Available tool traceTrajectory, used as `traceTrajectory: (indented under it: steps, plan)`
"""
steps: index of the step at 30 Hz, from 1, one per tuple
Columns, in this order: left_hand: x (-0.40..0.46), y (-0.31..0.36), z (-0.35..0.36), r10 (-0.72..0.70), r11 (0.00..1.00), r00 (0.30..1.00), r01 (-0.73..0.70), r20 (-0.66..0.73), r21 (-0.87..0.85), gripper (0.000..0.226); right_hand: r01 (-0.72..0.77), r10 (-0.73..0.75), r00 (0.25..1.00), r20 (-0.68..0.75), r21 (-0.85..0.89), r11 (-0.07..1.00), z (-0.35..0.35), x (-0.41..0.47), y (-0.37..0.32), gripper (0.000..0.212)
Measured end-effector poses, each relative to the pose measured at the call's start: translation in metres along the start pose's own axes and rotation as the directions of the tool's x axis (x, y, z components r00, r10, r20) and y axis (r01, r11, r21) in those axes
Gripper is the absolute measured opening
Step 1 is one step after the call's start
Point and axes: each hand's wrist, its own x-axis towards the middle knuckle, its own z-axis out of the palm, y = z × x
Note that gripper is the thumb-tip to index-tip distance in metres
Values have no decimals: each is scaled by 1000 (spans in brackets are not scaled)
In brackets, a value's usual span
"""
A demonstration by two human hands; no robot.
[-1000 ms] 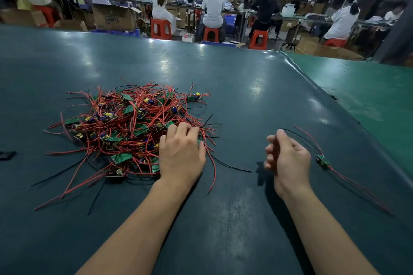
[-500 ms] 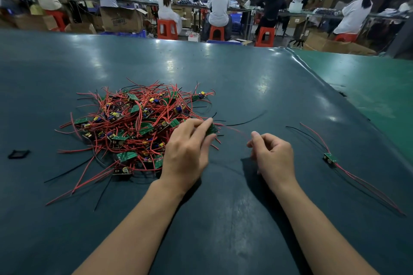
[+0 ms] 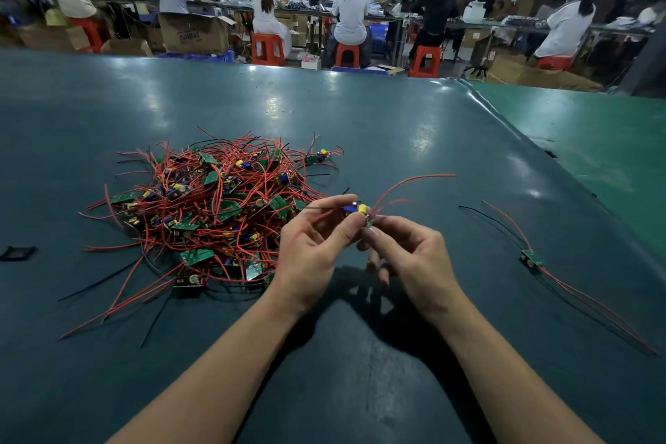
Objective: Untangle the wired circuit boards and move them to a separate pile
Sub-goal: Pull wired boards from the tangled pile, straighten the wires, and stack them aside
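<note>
Pinching one small circuit board (image 3: pixel 356 211) together, left hand (image 3: pixel 313 256) and right hand (image 3: pixel 414 256) hover just right of the tangled pile (image 3: pixel 216 213), bare table (image 3: pixel 450 141) beyond.

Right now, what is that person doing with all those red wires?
A person is sorting small circuit boards with wires on them. Both hands, the left hand and the right hand, pinch one little board lifted above the dark green table, its red wires sticking out to the right. A big tangled pile of boards lies to the left. One separated board lies alone on the right with its wires spread out.
</note>
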Motion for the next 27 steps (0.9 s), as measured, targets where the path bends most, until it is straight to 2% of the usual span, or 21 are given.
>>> traceTrajectory:
  steps: [6,9,14,22,25,27]
  plan:
    - [5,-7,0,-26,998,999,25,28,56,27,-87,92,996,-23,142,986,-6,3,0,14]
    - [5,-9,3,-41,993,996,33,73,111,28,-84,94,977,-191,63,994,-10,8,3,11]
    - [6,-10,5,-27,994,999,25,21,104,27,-87,141,950,-278,197,976,-11,15,4,10]
    - [5,-8,6,0,998,1000,2,-28,70,25,40,213,801,-559,406,913,-35,29,-4,14]
    - [5,-9,7,13,998,999,-11,-39,54,24,98,231,724,-650,428,898,-46,30,-6,16]
    - [4,-9,9,18,998,999,-15,-47,55,24,102,232,703,-673,418,903,-46,30,-6,19]
